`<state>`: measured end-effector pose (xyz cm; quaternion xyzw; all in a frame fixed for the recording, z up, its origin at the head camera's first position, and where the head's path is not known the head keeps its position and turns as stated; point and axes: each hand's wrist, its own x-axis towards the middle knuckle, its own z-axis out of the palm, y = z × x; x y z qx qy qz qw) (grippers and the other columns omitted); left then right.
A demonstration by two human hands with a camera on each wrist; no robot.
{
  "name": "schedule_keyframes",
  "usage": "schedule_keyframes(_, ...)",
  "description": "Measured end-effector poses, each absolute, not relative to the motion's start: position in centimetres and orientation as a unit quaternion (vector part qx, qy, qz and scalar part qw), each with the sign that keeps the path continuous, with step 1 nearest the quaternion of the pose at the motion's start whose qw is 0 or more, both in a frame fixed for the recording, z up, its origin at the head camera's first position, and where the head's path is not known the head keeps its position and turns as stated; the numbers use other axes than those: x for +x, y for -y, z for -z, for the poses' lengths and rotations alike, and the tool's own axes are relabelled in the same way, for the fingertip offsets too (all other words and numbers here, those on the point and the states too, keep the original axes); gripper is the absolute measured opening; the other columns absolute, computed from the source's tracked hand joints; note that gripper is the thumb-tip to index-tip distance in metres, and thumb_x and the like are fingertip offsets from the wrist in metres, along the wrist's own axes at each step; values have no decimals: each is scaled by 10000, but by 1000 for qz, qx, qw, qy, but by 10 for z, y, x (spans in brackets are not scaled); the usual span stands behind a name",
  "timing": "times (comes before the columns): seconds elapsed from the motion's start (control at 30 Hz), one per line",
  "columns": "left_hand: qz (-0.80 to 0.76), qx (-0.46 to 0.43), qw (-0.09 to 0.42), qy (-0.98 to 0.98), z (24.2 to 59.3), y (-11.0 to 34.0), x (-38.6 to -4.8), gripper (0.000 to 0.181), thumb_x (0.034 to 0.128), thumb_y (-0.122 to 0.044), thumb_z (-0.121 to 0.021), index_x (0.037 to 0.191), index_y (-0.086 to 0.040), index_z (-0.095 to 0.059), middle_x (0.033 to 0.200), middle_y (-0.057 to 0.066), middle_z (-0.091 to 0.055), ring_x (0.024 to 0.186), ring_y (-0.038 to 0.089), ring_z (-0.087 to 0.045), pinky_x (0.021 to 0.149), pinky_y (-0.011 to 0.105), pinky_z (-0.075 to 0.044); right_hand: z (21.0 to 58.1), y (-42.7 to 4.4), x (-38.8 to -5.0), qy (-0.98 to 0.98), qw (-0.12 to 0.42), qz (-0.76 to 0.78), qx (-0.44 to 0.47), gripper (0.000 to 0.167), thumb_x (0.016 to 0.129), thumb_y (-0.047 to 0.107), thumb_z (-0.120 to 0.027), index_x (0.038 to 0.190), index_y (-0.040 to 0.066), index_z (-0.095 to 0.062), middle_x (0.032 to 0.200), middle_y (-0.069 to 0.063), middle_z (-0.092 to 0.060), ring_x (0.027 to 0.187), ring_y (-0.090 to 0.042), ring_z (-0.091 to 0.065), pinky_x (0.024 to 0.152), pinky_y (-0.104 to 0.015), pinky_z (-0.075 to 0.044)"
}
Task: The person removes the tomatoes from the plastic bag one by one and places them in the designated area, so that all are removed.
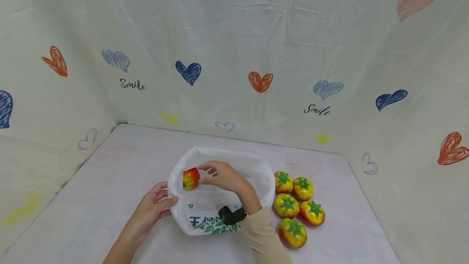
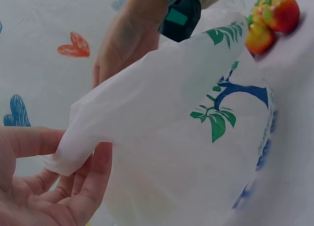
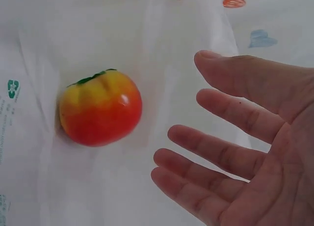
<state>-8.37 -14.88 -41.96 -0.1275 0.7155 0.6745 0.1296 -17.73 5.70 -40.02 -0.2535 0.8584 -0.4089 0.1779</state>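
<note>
A white plastic bag (image 1: 256, 166) with green leaf print stands with its mouth spread on the table. My left hand (image 1: 154, 205) pinches the bag's left rim between thumb and fingers, as the left wrist view also shows. Inside the bag lies a red and yellow tomato-like fruit (image 3: 100, 108) with a green top. My right hand (image 1: 223, 176) reaches into the bag beside that fruit. In the right wrist view its fingers (image 3: 211, 147) are spread and apart from the fruit, holding nothing.
Several similar red-yellow fruits (image 1: 287, 205) with green leafy tops sit on the white table (image 1: 124, 154) just right of the bag. A pale curtain (image 1: 220, 40) printed with hearts hangs behind and around the table. A black device (image 1: 231, 215) is strapped to the right wrist.
</note>
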Motion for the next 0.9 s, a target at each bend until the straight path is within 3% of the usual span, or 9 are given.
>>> schedule_keyframes(0.2,-676,-121,131,-715,418,149,-83,563,879,-241,-634,1355,-105,-366,1196,119,-546,946,196,-618,866,334,-535,410,-38,-183,-865,199,395,-236,453,822,286,-694,1231,126,-581,1246,-73,-572,1087,-261,-526,828,-274,-513)
schedule_keyframes(0.47,-679,-111,131,-713,420,151,-84,534,894,-186,-608,1352,-65,-362,1142,102,-570,910,180,-618,812,305,-554,423,-22,-190,-880,177,354,-264,455,813,244,-710,1228,106,-583,1207,-48,-576,1050,-212,-527,917,-258,-477)
schedule_keyframes(0.9,-686,-106,132,-708,420,152,-84,534,900,-174,-597,1360,-53,-352,1071,57,-578,888,163,-602,784,279,-557,434,1,-186,-922,155,289,-207,547,778,284,-737,1265,152,-525,1152,-50,-523,958,-142,-519,902,-275,-499)
